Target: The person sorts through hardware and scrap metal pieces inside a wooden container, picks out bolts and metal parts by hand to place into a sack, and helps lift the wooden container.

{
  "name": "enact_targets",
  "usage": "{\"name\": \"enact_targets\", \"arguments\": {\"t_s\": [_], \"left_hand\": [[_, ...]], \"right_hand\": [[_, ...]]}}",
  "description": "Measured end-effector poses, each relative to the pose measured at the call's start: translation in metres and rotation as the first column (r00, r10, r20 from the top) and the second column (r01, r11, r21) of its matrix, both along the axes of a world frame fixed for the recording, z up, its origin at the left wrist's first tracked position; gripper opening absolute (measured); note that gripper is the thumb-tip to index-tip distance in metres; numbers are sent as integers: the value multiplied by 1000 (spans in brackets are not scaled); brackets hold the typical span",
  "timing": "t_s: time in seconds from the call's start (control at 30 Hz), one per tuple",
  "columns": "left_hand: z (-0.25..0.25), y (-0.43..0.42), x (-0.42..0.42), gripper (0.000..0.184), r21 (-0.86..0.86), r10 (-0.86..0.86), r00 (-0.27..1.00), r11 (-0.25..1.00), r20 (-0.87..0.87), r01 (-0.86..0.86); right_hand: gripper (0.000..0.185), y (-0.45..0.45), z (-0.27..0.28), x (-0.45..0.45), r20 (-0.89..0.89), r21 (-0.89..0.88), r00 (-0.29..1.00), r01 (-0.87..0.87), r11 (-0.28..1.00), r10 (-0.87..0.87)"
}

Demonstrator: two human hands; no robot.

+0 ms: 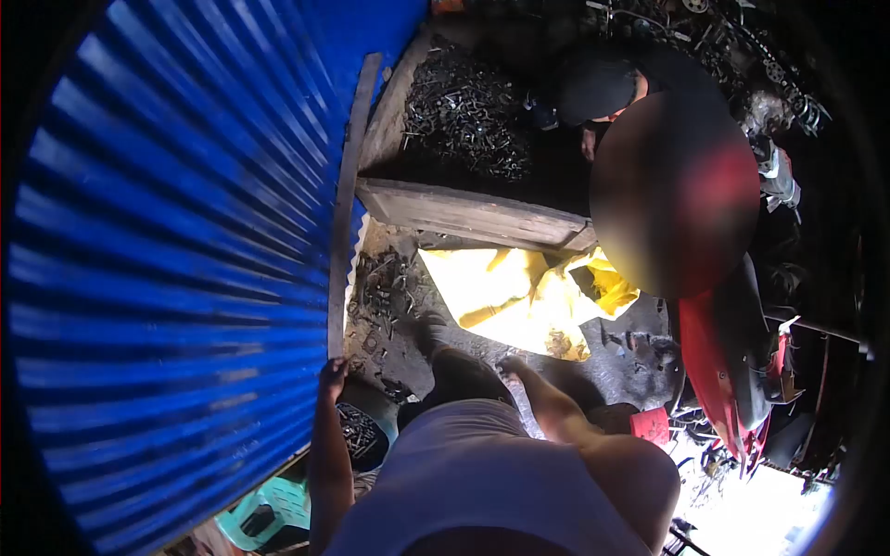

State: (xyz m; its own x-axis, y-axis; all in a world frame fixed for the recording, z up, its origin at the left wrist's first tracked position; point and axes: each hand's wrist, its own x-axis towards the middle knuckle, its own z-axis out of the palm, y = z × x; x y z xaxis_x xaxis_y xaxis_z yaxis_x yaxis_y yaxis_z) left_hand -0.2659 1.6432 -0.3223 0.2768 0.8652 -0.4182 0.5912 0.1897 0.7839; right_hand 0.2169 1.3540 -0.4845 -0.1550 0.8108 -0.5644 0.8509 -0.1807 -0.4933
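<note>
On my far left stands the blue corrugated wall (176,269), with a green plastic seat (295,500) at its foot. My left hand (333,375) touches the lower end of the long plank (347,204), which runs along the wall's edge; the fingers look bent, but I cannot tell whether they grip. Ahead, metal parts (468,120) lie heaped behind a wooden board (473,212). Nearer is a yellow sheet (491,287). My right hand (509,367) is near it, its fingers too unclear to judge. Further right, another person (603,88) bends beyond a red panel (709,361).

Head-worn view, facing steeply down, wearer's white top (491,473) close
</note>
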Motion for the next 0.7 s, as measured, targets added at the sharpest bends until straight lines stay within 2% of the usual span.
{"name": "enact_targets", "arguments": {"t_s": [0.03, 0.1, 0.13, 0.17, 0.2, 0.23, 0.3, 0.37, 0.4, 0.43, 0.47, 0.5, 0.53, 0.57, 0.6, 0.63, 0.67, 0.7], "left_hand": [[-21, -3, -12, 24, -144, 166, 983, 978, 84, -153], [34, -16, -8, 21, -512, 98, 980, 841, -171, -173], [-36, -6, -80, 19, -674, -7, 999, 738, -50, -29], [-12, 0, -74, 16, -924, 269, 963, 375, 27, -78], [27, 0, -52, 18, -883, 187, 975, 429, -117, -189], [-18, -2, -77, 22, -689, 41, 949, 677, -313, -257], [31, 7, -41, 22, -608, 55, 895, 715, -442, -344], [36, 46, -19, 21, -605, -28, 906, 753, -423, -259], [29, 72, -10, 21, -607, -67, 916, 767, -395, -206], [23, 103, 3, 20, -606, -107, 925, 782, -363, -147], [14, 134, 19, 20, -602, -156, 930, 794, -333, -83], [7, 171, 42, 19, -595, -203, 932, 803, -301, -17], [0, 206, 65, 19, -584, -248, 930, 810, -270, 47], [-7, 242, 93, 18, -574, -303, 924, 810, -233, 121], [-14, 277, 124, 18, -561, -355, 913, 805, -198, 191], [-21, 311, 152, 18, -547, -408, 897, 796, -167, 260], [-23, 345, 179, 17, -530, -455, 879, 786, -146, 319], [-23, 378, 209, 17, -513, -500, 858, 772, -123, 376]], "right_hand": [[20, 37, 15, 8, -9, -115, 997, 76, 990, -78], [17, 107, 37, 34, -33, -323, 951, 282, 903, -309], [18, 135, 64, 42, -62, -467, 859, 425, 776, -508], [17, 157, 99, 40, -169, -356, 686, 628, 692, -708], [16, 179, 130, 39, -349, -254, 471, 785, 565, -811], [16, 202, 169, 37, -533, -166, 298, 881, 444, -792], [17, 228, 196, 39, -745, -368, -26, 849, 378, -666], [19, 243, 217, 35, -723, -294, 19, 896, 332, -691], [18, 247, 217, 35, -606, -242, 134, 908, 342, -784], [18, 244, 220, 36, -579, -286, 111, 900, 328, -808], [20, 231, 225, 34, -531, -190, 188, 924, 333, -826], [20, 198, 123, 29, -604, -72, 155, 966, 247, -782], [19, 185, 162, 23, -441, -137, 84, 977, 160, -893], [16, 159, 160, 19, -400, -265, -119, 964, -9, -909], [15, 121, 130, 14, -354, -2, 67, 997, 72, -933], [15, 90, 146, 6, -555, -510, -546, 819, -262, -627], [15, 68, 161, -4, -330, -580, -770, 622, -526, -546], [16, 56, 162, -23, -213, -340, -762, 645, -685, -612]]}}
